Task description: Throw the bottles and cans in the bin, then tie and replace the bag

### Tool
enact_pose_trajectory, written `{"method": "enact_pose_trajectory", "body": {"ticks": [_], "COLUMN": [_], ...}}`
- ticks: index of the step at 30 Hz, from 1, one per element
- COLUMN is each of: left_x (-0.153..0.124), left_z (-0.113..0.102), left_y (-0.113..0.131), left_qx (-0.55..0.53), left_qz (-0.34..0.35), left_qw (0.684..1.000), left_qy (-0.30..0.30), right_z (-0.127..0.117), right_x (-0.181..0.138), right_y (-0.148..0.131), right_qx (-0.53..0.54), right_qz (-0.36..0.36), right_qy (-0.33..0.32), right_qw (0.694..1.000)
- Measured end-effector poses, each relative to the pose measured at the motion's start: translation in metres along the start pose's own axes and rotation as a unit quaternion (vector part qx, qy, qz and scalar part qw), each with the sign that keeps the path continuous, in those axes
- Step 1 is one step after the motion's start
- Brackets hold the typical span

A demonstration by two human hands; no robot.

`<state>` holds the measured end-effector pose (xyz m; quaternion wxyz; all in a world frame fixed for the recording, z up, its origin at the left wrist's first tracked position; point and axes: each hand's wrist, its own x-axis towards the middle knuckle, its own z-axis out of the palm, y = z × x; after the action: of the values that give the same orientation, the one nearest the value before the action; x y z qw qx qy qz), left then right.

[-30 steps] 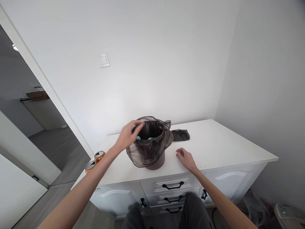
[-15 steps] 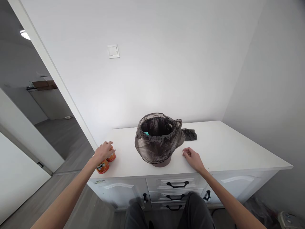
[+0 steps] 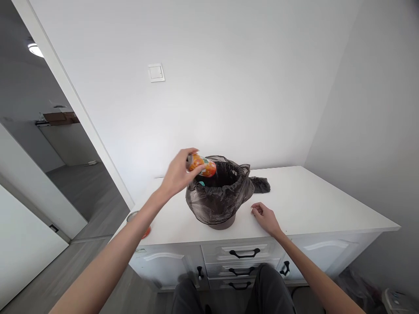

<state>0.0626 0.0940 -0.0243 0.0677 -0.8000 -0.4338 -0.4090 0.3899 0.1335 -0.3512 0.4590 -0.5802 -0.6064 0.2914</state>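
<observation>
My left hand (image 3: pixel 178 174) is closed around an orange drink can (image 3: pixel 203 165), held on its side over the left rim of a small bin lined with a dark plastic bag (image 3: pixel 219 196). Something teal shows inside the bin. A second orange can (image 3: pixel 137 220) stands near the counter's left edge, partly hidden by my left forearm. My right hand (image 3: pixel 266 216) rests on the white counter (image 3: pixel 307 205) just right of the bin, fingers loosely curled, holding nothing I can see.
A folded dark bag (image 3: pixel 260 184) lies behind the bin to the right. Drawers with black handles (image 3: pixel 245 254) sit below the counter. An open doorway (image 3: pixel 65 174) is at the left; a wall switch (image 3: pixel 156 72) is above.
My left hand went from the bin down to the cans at the counter's left edge, took one, and lifted it up over the bin's rim. The right hand stayed put.
</observation>
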Motion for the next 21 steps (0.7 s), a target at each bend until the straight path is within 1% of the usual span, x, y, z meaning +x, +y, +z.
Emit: {"method": "enact_pose_trajectory", "body": {"ticks": [2,4,5,6,8,10,12,13,15,17,19,21], "left_x": [0.006,0.01,0.011,0.01,0.004,-0.011,-0.035,-0.05,-0.086,-0.124,-0.16,-0.187], "left_z": [0.024,0.044,0.051,0.055,0.053,0.036,0.01,-0.004,-0.033,-0.054,-0.065,-0.066], "left_y": [0.006,0.001,-0.005,-0.013,-0.034,-0.06,-0.09,-0.106,-0.135,-0.159,-0.174,-0.179], "left_qx": [-0.01,-0.009,-0.004,0.003,0.027,0.061,0.113,0.144,0.204,0.246,0.264,0.246], "left_qz": [0.018,0.028,0.029,0.025,0.005,-0.028,-0.088,-0.127,-0.212,-0.286,-0.331,-0.363], "left_qw": [0.998,0.992,0.99,0.991,0.995,0.996,0.989,0.98,0.953,0.919,0.892,0.878], "left_qy": [-0.067,-0.123,-0.136,-0.134,-0.099,-0.058,-0.042,-0.043,-0.067,-0.112,-0.157,-0.194], "right_z": [0.0,-0.001,-0.001,-0.002,-0.003,-0.004,-0.005,-0.005,-0.006,-0.006,-0.005,-0.005], "right_x": [0.001,0.002,0.002,0.002,0.001,0.0,-0.002,-0.002,-0.004,-0.005,-0.005,-0.004], "right_y": [0.002,0.002,0.0,-0.002,-0.006,-0.011,-0.015,-0.017,-0.019,-0.02,-0.019,-0.016], "right_qx": [0.006,0.012,0.016,0.019,0.026,0.03,0.031,0.031,0.029,0.025,0.018,0.01], "right_qz": [-0.001,-0.004,-0.005,-0.006,-0.006,-0.003,0.0,0.001,0.001,0.0,0.001,0.001], "right_qy": [0.003,0.007,0.008,0.008,0.005,0.001,0.001,0.002,0.005,0.007,0.006,0.003], "right_qw": [1.0,1.0,1.0,1.0,1.0,1.0,1.0,1.0,1.0,1.0,1.0,1.0]}}
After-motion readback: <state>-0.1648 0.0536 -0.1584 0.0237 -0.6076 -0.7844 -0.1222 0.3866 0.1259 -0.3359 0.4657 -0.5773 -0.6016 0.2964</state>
